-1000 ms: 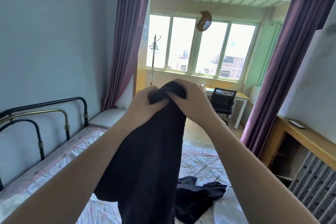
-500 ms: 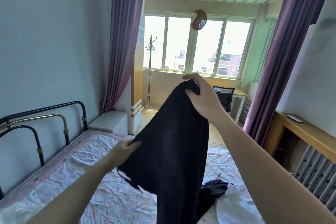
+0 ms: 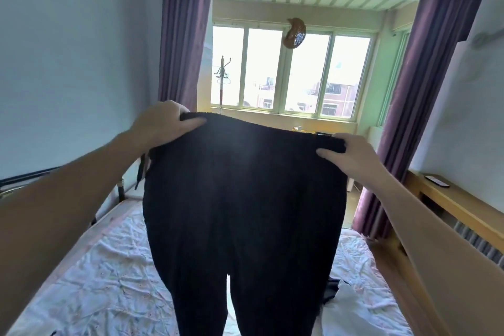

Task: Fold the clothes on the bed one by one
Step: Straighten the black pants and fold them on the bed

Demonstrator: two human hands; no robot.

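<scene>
I see black trousers (image 3: 245, 199) spread above bed (image 3: 95, 281) | left hand (image 3: 161, 124) grips waistband corner | right hand (image 3: 351, 157) grips opposite corner

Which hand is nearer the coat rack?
Left. The left hand grips the trousers waistband just below-left of the coat rack; the right hand grips the far end.

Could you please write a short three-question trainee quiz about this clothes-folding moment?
1. True or false: the black knit trousers lie flat on the bed with the floral sheet.
2. Which part of the trousers do the left hand and right hand grip? A) hems B) waistband C) knees
3. Fill in: the crumpled white garment lies on the bed to the trousers' ____.

Key: 1 false, they hang in the air; 2 B; 3 right.
</scene>
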